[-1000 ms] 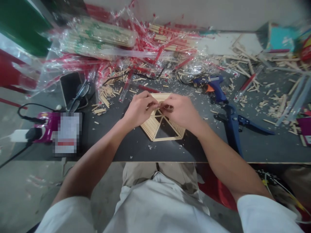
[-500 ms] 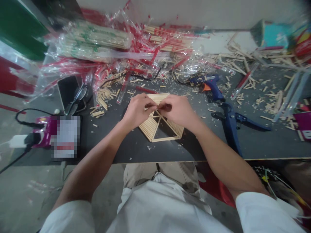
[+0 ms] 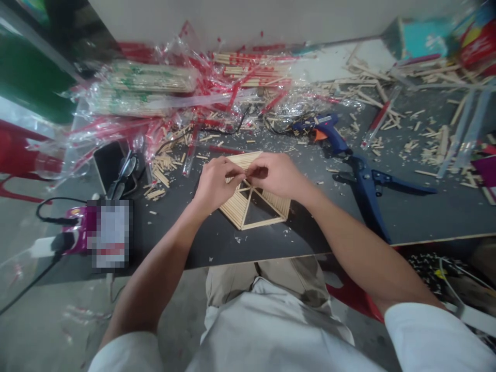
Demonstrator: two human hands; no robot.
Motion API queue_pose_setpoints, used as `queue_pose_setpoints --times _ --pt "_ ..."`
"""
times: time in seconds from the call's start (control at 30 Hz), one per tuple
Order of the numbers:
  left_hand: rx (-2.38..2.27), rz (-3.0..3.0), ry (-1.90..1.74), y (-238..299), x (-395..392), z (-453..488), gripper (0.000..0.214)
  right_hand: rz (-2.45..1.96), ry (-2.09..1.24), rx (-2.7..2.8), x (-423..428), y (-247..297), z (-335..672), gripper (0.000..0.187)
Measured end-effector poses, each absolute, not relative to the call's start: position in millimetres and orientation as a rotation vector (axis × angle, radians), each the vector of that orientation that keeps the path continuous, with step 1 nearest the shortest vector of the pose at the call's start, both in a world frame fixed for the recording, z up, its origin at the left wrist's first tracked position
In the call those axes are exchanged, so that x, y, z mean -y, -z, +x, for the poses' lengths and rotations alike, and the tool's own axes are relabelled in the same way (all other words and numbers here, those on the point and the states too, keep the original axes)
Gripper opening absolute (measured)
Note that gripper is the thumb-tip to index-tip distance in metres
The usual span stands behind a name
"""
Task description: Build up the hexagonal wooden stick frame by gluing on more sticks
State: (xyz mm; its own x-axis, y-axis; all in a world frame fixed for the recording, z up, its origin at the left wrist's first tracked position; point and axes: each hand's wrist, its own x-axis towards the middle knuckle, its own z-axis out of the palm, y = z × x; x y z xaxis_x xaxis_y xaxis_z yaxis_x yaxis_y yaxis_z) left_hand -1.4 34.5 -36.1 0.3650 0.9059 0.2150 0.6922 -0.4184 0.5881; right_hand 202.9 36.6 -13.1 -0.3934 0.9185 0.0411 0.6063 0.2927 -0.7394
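Observation:
A many-sided frame of thin wooden sticks [image 3: 233, 209] lies on the dark table in front of me. Spokes meet near its middle; rows of sticks fill some sections, while the section nearest me is unfilled. My left hand [image 3: 215, 183] is over the frame's left side, thumb and fingers pinched together near the centre. From the right, my right hand [image 3: 277, 175] pinches close beside it, the fingertips of both hands almost meeting. Whatever lies between the fingertips is hidden or too small to make out. Both hands cover part of the frame's far half.
A blue glue gun [image 3: 327, 129] and blue hand cutters [image 3: 366, 191] lie to the right. Plastic-wrapped stick bundles [image 3: 151, 77] fill the back. Cut stick pieces [image 3: 160, 170] are scattered about. Glasses [image 3: 126, 170], a phone [image 3: 108, 163] and a purple power adapter [image 3: 79, 227] sit left.
The camera view has tilted slightly, shifting the whole scene. Both hands keep their pinch over the frame, with only a slight shift of the fingers.

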Motion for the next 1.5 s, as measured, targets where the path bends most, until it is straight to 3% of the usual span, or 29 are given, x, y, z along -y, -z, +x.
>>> queue_pose_setpoints --times 1.03,1.5 --pt "-1.387 2.245 -0.733 33 -35 0 0.013 -1.359 -0.969 2.010 -38 16 207 0.011" --pt "-1.388 2.235 -0.722 31 -33 1 0.015 -1.345 -0.731 2.072 -30 21 218 0.010"
